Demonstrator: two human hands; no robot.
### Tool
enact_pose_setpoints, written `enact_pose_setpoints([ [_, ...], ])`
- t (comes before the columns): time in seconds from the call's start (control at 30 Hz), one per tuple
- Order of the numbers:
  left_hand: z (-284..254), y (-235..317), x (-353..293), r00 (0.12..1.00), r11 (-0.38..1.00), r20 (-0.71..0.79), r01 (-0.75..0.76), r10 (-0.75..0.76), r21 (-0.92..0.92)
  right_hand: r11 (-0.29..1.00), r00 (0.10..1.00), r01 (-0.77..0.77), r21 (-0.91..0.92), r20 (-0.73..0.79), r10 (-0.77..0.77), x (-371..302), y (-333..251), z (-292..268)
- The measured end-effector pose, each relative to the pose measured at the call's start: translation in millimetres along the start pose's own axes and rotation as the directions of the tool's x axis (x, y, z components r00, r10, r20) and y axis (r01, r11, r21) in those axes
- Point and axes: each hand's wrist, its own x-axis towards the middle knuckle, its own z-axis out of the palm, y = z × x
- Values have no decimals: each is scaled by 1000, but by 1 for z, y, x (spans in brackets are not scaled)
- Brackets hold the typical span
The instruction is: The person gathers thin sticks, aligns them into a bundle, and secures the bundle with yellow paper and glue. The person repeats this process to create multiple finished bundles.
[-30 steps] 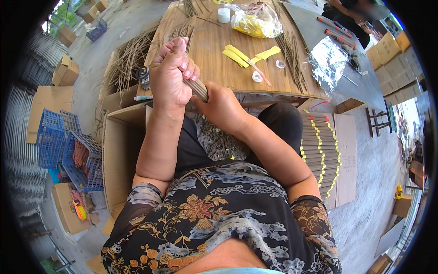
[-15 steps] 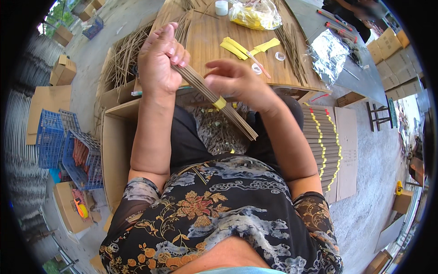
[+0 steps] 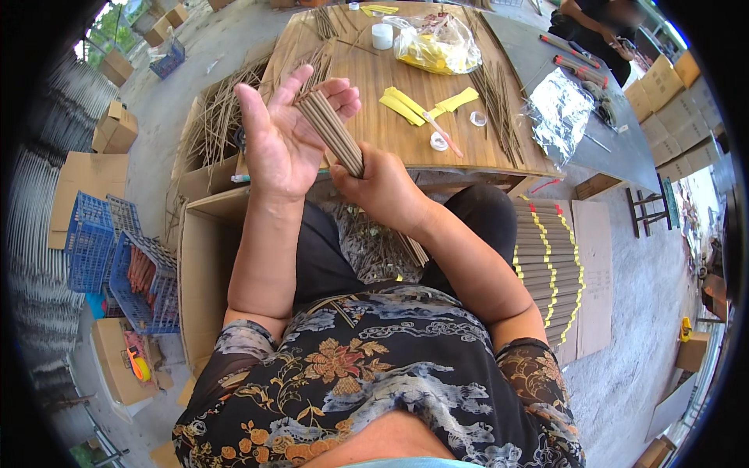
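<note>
A bundle of thin brown sticks (image 3: 331, 128) slants across in front of me, its upper end toward my left hand. My right hand (image 3: 382, 187) wraps round its middle, hiding the part where a yellow band could sit. The bundle's lower end shows below my right wrist. My left hand (image 3: 292, 140) is spread, palm up, with the sticks' upper tips at its fingers. On the wooden table (image 3: 351, 86) ahead lie yellow paper strips (image 3: 406, 105), a brush-like stick with a pinkish handle (image 3: 443, 134) and a small round white container (image 3: 438, 141).
Loose sticks (image 3: 207, 117) fill a box at the table's left. Banded bundles (image 3: 550, 265) lie stacked on cardboard at my right. Blue crates (image 3: 140, 281) stand at left. A clear bag (image 3: 437, 47), crumpled foil (image 3: 560, 109) and another person (image 3: 597, 31) are farther off.
My left hand has opened from its closed grip on the bundle's upper end. My right hand, loose beside the bundle before, has closed round its middle.
</note>
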Motion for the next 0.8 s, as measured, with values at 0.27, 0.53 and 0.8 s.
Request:
enact_pose_setpoints([
  [0.27,9,-20,-13,988,924,-92,-78,120,373,958,978,120,-260,-135,-159,1,13,7],
  [0.53,14,-19,-10,985,989,-167,71,-49,131,991,992,105,-83,-62,-110,-4,9,9],
  [0.8,25,-38,-13,930,952,-312,-100,193,291,959,976,121,-255,-148,-162,-4,12,6],
])
